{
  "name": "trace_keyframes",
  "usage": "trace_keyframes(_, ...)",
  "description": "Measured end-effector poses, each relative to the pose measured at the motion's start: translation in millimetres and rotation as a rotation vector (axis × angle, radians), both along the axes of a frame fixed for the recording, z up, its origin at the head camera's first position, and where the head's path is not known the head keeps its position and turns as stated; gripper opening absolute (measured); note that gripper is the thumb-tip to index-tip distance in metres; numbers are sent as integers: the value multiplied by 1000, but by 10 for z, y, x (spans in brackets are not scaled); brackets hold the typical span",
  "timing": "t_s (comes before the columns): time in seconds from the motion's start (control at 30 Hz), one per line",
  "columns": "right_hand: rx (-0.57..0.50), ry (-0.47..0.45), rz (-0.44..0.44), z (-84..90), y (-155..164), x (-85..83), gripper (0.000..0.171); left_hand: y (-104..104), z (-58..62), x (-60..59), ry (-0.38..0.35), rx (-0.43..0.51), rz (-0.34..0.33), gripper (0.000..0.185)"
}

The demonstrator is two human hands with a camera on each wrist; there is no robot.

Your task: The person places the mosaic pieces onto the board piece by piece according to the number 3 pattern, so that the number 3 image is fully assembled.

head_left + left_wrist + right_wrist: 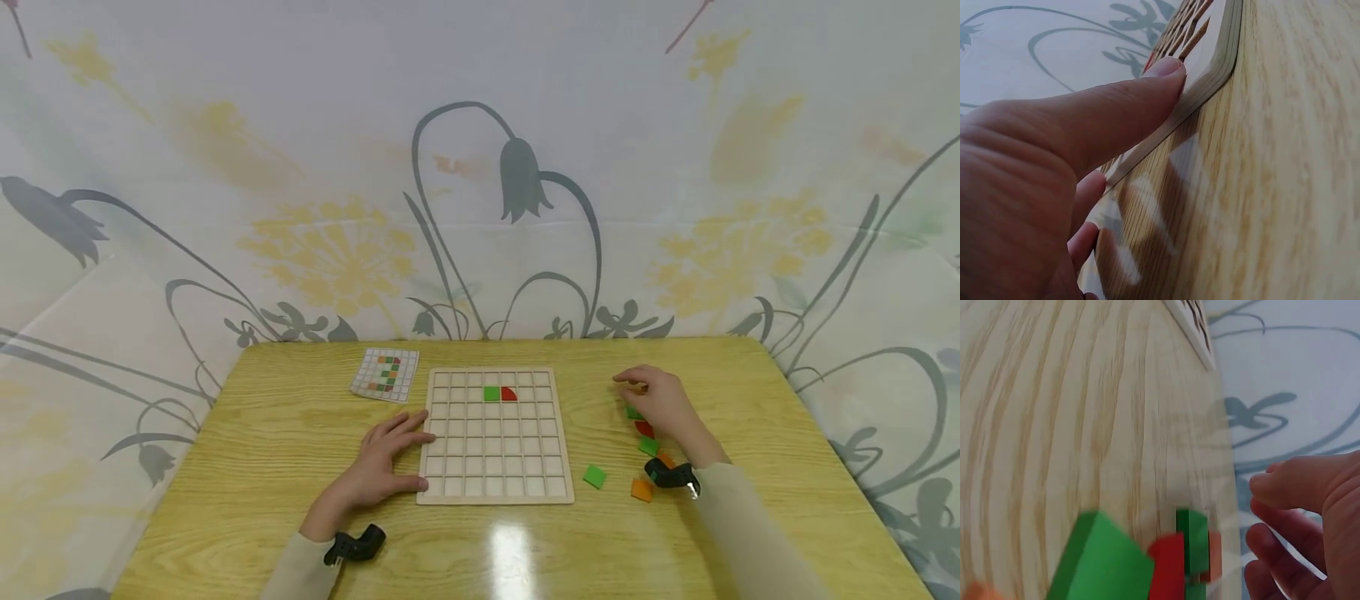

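A yellow wood-grain table (300,433) stands before a flowered curtain. At its centre lies a pale grid board (495,436), a green tile (491,393) and a red tile (509,393) side by side in its second row. A pattern card (386,373) lies just beyond the board's far left corner. To the board's right, loose tiles lie scattered on the wood: a green piece (594,476) near the board, an orange piece (642,489) beside it, others farther back.
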State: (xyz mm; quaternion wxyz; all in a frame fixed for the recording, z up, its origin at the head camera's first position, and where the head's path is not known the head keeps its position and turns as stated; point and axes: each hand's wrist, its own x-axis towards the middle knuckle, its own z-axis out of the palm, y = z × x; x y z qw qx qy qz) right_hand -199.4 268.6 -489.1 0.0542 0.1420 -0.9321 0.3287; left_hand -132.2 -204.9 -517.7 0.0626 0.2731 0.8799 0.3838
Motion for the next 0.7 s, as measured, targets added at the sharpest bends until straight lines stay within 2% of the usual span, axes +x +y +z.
trace_keyframes(0.2, 40, -18, 22, 30, 169, 47, 17, 1, -4, -5, -3, -10, 4, 58)
trace_keyframes(0.4, 67, -71, 31, -39, 242, 53, 11, 4, -4, 2, -13, -12, 9, 58)
trace_keyframes(0.7, 22, -91, 8, -83, 247, 60, 12, -2, 2, -6, 3, -10, -1, 58)
